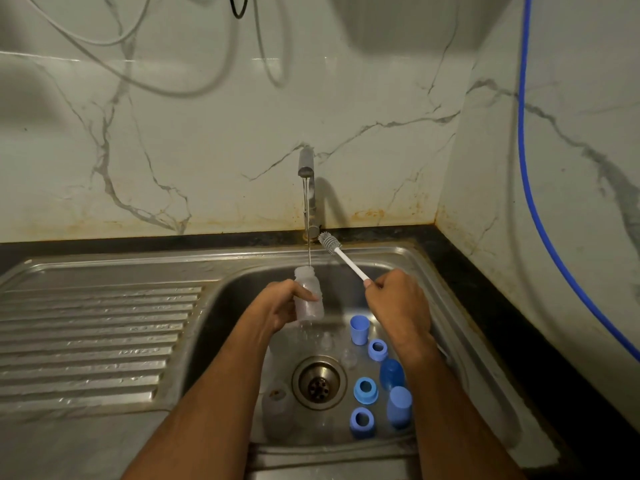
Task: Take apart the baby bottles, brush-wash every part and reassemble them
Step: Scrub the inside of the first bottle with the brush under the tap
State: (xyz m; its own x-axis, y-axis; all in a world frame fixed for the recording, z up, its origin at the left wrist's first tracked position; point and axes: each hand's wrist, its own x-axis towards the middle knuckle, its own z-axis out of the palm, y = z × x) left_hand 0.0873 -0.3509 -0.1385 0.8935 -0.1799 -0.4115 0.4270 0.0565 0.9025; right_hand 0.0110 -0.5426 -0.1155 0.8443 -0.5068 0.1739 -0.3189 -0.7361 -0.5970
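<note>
Over the steel sink [429,271], the left hand [282,306] grips a clear baby bottle [309,296] round its middle, thumb across the front, and holds it upright with a slight tilt, mouth directly under the tap [307,188]. A thin stream of water [307,220] runs from the spout into the bottle's open neck, and water spills off its base toward the basin floor. The right hand [398,306] is closed round the end of a bottle brush [341,256], its white handle angled up and to the left so the grey bristle head sits just beside the tap's foot, near the back rim of the sink and clear of the bottle.

Down in the basin, the blue parts lie right of the drain [319,382]: three screw rings [365,389] with open centres, and three blue caps [359,329] standing among them, one toward the back, one under the right forearm, one near the front edge. Another clear bottle [277,400] stands left of the drain at the front, and what look like transparent teats [348,358] sit just behind the drain, though they are hard to make out against the wet steel. The ribbed draining board [97,334] stretches off to the left. A blue hose [533,188] hangs down the marble wall on the right.
</note>
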